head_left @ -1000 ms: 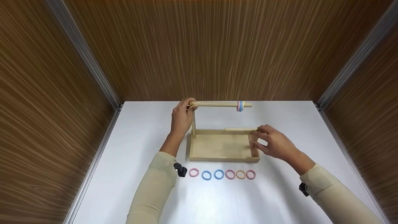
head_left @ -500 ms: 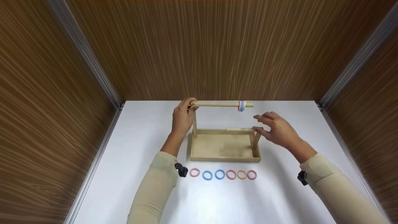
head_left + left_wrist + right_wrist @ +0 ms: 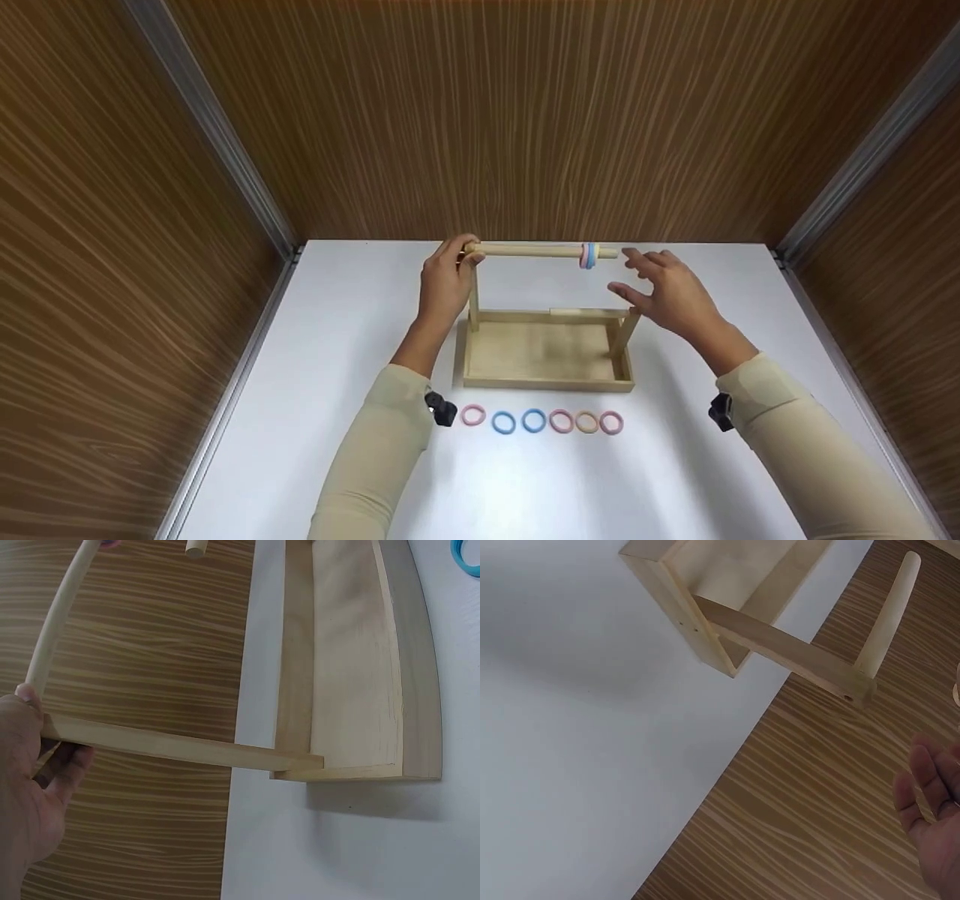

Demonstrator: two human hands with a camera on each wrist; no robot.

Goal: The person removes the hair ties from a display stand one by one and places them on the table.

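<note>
**Dowel held at left end, right hand free beside its other end**

White table [image 3: 315, 390], walled by wood-grain panels [image 3: 525, 112]. Wooden tray [image 3: 547, 384] sits near table centre; an upright post [image 3: 473, 300] rises from its 9 o'clock end, a second leaning post [image 3: 624, 331] from its 3 o'clock end.

Dowel [image 3: 525, 250] lies horizontal above the tray's far edge, at 12 o'clock from the tray floor. Left hand [image 3: 444, 283] grasps the dowel's 9 o'clock end, fingers and thumb curled round it where it meets the upright post; the left wrist view shows the thumb tip against the rod.

Right hand [image 3: 667, 294] is released, fingers spread and holding nothing. It hovers just beside the dowel's 3 o'clock tip; contact cannot be told.

Two rings, pink and blue [image 3: 589, 256], are threaded on the dowel near that tip, at roughly 10 o'clock from the right hand.

Six loose rings [image 3: 541, 421] lie in a row at 6 o'clock from the tray, apart from both hands
</note>
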